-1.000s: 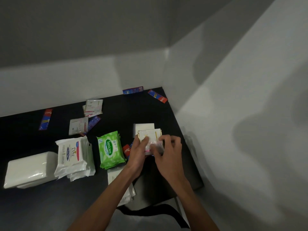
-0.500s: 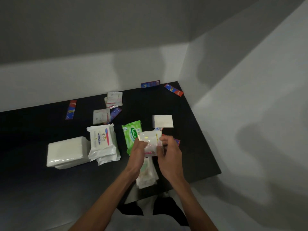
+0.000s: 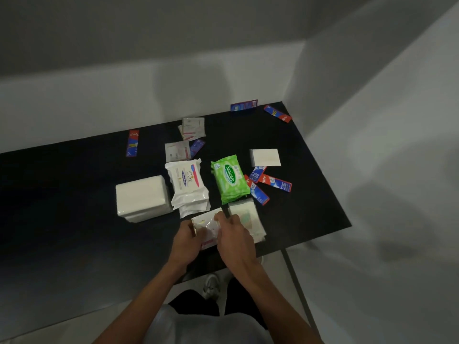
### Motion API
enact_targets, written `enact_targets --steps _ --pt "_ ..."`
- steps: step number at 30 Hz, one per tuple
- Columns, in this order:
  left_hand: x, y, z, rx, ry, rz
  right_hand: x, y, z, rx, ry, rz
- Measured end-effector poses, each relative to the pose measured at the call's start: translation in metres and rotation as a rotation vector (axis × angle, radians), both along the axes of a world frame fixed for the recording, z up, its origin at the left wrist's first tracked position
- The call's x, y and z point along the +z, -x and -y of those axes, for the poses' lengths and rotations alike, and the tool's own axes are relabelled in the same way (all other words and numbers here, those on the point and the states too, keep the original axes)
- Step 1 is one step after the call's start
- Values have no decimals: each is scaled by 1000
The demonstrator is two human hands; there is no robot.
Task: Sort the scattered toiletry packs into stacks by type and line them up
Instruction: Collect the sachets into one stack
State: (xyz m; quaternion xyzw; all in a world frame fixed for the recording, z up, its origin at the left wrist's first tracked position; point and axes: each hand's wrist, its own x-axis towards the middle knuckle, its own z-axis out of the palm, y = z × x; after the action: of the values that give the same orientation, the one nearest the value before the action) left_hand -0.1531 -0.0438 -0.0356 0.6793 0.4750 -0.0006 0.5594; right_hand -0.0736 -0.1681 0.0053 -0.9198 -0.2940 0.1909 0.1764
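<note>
Left hand [image 3: 185,242] and right hand [image 3: 236,238] are pinching a shiny sachet pack [image 3: 207,224] at the black table's [image 3: 74,194] near edge.
Curled fingers are hiding its lower half; the print is looking too blurred to read.

We hold a clear sachet bundle [image 3: 207,225] between left hand [image 3: 186,242] and right hand [image 3: 234,235] near the black desk's [image 3: 74,194] front edge, below the Dove [image 3: 187,183] and Sanicare [image 3: 229,178] stacks.

Matt black table [image 3: 74,194], glossy plastic green wipes pack [image 3: 229,178], shiny white Dove pack [image 3: 186,181], crinkly film sachet stack [image 3: 207,225]
</note>
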Motion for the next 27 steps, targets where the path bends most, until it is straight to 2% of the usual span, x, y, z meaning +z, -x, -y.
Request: enact_targets --steps 9,19,24,27 --pt "-32 12 -16 -169 -255 -152 -43 24 -23 57 90 68" --pt "-8 13 -16 -236 -335 -90 -63 30 -23 89 139 199" --pt "21 21 -32 -328 -477 -66 -41 18 -19 28 -18 179" --pt "45 19 -40 -328 -544 33 -19 -1 -12 -51 -146 182"
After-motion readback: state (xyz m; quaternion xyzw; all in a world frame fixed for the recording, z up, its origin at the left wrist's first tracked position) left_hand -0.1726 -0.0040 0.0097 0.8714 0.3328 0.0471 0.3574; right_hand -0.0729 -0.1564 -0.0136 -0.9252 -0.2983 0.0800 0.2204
